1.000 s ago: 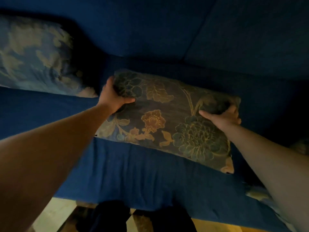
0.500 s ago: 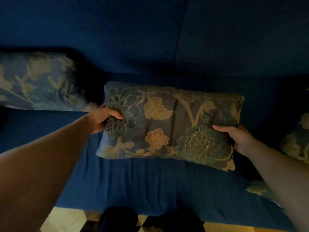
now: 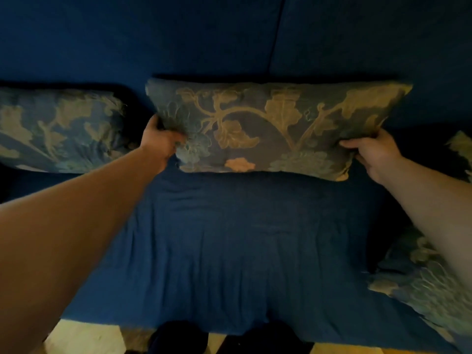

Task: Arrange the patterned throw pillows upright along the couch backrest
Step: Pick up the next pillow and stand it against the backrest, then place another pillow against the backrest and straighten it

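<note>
Blue couch [image 3: 229, 251] bears three floral pillows [image 3: 268, 123] (two hands [image 3: 161, 141] grip one).

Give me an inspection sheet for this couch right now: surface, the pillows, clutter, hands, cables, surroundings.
Surface: blue couch seat, cover wrinkled, bare in the middle.
Job's things: middle pillow held at both ends against the backrest; left pillow resting at the backrest; right-front pillow lying at the seat's front; another pillow edge at far right, mostly cut off.
Clutter: nothing seen.
Grippers: left hand gripping the middle pillow's left end; right hand gripping its right end.
Cables: nothing seen.
Surroundings: pale floor below the seat edge; dim lighting.
</note>
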